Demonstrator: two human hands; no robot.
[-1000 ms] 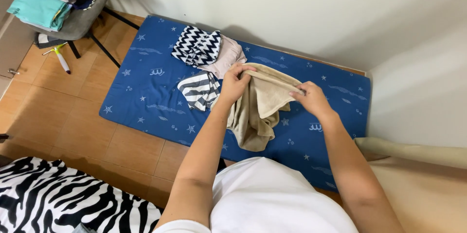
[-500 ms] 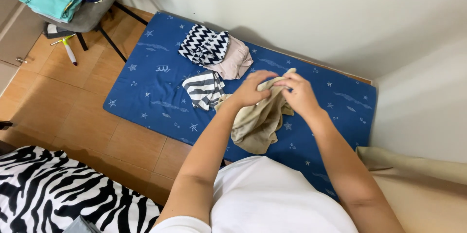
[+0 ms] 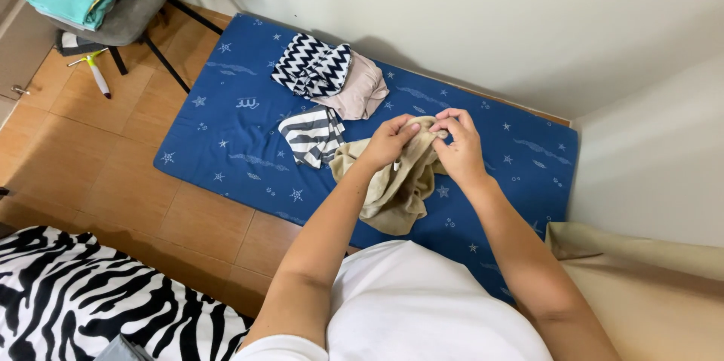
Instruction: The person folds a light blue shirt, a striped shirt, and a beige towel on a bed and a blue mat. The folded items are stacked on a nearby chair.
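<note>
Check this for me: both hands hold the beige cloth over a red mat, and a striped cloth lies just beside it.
One thing is wrong: the mat is blue with a pale star pattern, not red, as the head view shows. The rest holds: the left hand and right hand hold the beige cloth, with the striped cloth beside it.

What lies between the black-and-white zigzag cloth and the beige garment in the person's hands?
In the head view, a folded black-and-white striped cloth lies on the blue star-patterned mat between the zigzag cloth and beige garment.

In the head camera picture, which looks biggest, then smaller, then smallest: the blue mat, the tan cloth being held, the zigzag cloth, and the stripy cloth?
1. blue mat
2. tan cloth, nearer the camera, so less sure
3. zigzag cloth
4. stripy cloth
</note>
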